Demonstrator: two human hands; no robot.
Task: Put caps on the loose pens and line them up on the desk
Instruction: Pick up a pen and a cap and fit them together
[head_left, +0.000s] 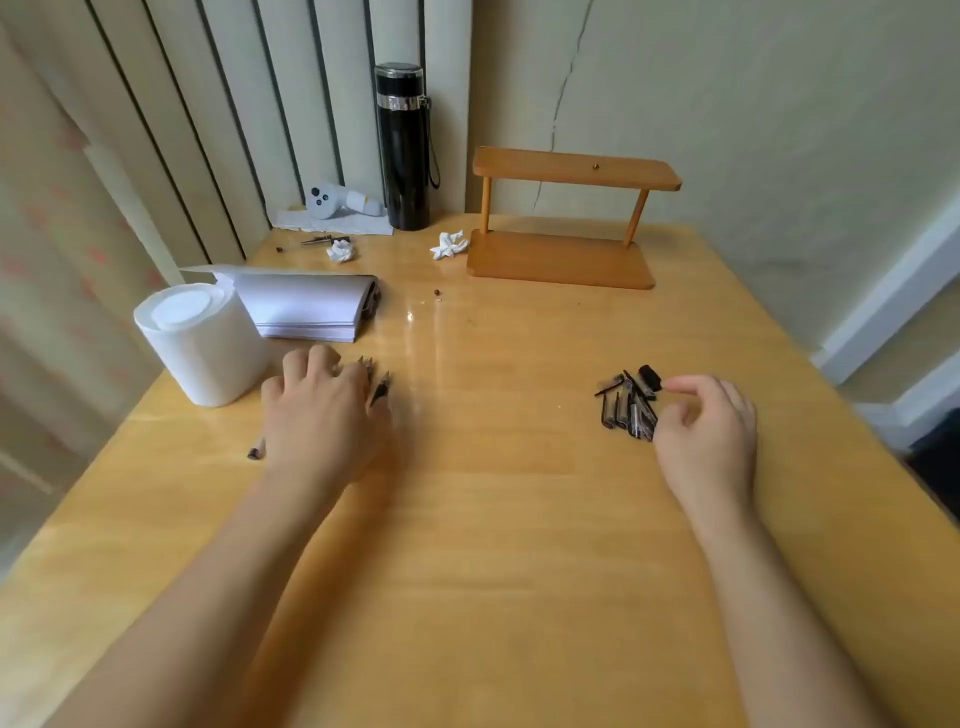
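Several loose dark pens (379, 387) lie on the wooden desk (493, 519) at the left, and only their tips show past my fingers. My left hand (322, 410) rests palm down on them. One pen end (256, 449) sticks out below that hand. At the right lies a small heap of dark and clear pen caps (628, 402). My right hand (706, 426) hovers just right of the heap with its fingers loosely bent and nothing in it. Its forefinger points toward a black cap (649, 376).
A white paper roll (202, 343) and a stack of white paper (306, 306) sit behind my left hand. Further back are a black flask (402, 150), a small wooden shelf (566, 223), two crumpled tissues (449, 245) and more pen parts (322, 240).
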